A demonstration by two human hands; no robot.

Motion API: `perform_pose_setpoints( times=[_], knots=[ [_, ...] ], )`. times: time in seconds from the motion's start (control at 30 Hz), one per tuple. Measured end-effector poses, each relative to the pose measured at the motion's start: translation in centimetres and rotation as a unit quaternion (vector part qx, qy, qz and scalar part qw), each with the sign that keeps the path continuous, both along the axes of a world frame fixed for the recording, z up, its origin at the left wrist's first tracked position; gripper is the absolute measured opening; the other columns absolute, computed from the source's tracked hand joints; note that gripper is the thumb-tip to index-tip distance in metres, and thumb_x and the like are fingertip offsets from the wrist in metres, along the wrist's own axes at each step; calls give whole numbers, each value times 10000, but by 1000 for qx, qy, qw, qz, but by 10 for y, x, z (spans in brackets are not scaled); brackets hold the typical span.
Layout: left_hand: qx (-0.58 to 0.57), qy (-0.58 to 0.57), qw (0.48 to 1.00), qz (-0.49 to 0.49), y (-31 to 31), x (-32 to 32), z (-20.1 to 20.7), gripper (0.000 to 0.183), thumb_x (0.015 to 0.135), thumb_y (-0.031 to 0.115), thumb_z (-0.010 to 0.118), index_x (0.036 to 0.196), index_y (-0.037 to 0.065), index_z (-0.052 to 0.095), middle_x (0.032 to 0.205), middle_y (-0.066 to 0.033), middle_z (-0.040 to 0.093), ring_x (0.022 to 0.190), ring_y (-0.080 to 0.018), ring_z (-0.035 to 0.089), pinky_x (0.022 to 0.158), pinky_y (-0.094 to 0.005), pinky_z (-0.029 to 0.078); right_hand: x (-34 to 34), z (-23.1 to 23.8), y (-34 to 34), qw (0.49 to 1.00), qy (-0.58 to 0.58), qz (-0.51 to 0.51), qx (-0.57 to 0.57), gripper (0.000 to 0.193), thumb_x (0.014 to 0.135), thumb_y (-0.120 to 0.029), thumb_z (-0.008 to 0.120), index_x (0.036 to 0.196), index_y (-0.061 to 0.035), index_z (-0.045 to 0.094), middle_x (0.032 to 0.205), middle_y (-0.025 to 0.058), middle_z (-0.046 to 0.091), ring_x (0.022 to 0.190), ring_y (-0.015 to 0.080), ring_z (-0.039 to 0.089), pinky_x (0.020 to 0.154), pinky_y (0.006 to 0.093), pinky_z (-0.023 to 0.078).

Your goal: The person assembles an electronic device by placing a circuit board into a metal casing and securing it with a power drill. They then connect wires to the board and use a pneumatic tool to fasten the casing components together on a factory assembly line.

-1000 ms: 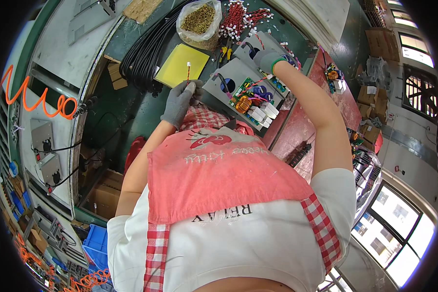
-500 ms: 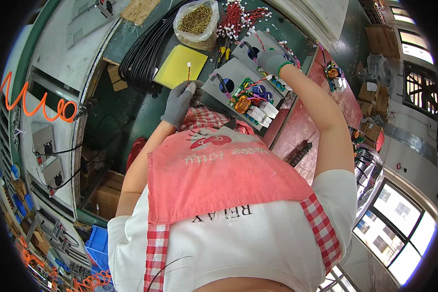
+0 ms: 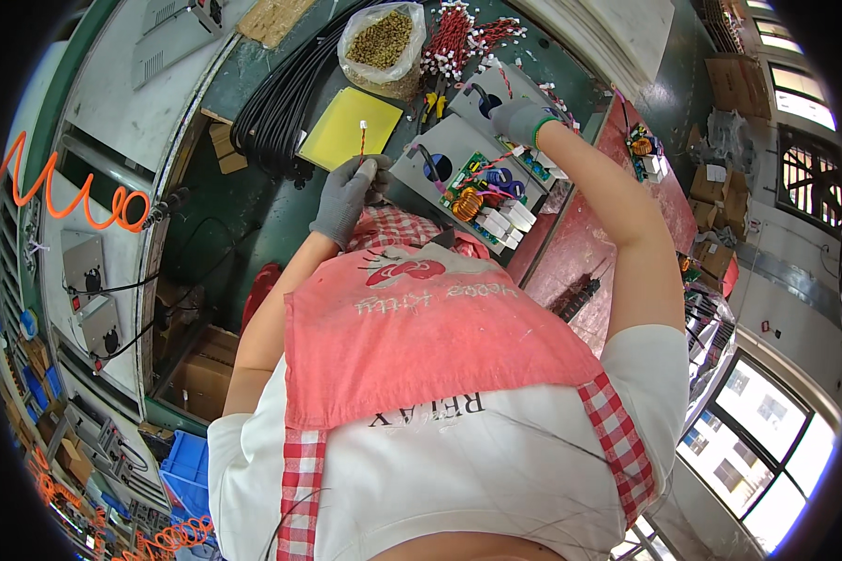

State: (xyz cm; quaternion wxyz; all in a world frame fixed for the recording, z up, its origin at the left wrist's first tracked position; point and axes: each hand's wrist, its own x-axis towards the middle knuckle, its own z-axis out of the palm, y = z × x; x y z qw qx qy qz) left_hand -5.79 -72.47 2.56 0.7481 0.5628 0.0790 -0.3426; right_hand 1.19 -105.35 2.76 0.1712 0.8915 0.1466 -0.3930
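My left hand (image 3: 345,198), in a grey glove, is closed with thumb and fingers pinching a short red-and-black cable (image 3: 362,145). The cable stands upright, its white plug at the top. My right hand (image 3: 521,122), gloved too, curls down over the far grey metal panel (image 3: 478,96) beside its circuit board (image 3: 537,164). Its fingertips are hidden, so what it grips does not show. Closer to me lies a second metal panel (image 3: 415,179) with a round hole, carrying a board with a copper coil (image 3: 467,203) and white blocks.
Beyond my hands are a yellow sheet stack (image 3: 351,128), a bag of small brass-coloured parts (image 3: 381,47), yellow-handled pliers (image 3: 434,101), a pile of red cables (image 3: 451,39) and coiled black cable (image 3: 269,117). Another circuit board (image 3: 643,150) lies on the reddish surface (image 3: 597,234) at right.
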Motion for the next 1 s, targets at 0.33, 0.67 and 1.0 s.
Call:
perform_pose_setpoints(
  times=[0.33,0.67,1.0],
  knots=[
    [5,-1,1000,4,2,0,0,333,944,269,458,1080,2,603,876,-41,633,740,-80,549,659,-225,447,-3,-6,-26,990,-63,109,67,171,805,-130,571,943,-68,651,864,108,671,832,299,664,688,427,519],
    [-3,-63,992,-107,-4,-1,1,328,958,272,460,1114,20,600,883,-39,638,773,-82,563,667,-223,452,-17,59,41,873,-389,-121,268,246,780,-255,670,999,-142,662,874,69,671,794,226,655,720,350,521],
    [37,-226,946,-230,-3,-8,-1,318,956,245,478,1093,-11,609,861,-71,650,812,-125,588,740,-272,474,-103,65,170,574,-239,-466,629,278,799,-108,684,1069,-48,652,860,37,681,712,62,599,649,217,495]
  ],
)
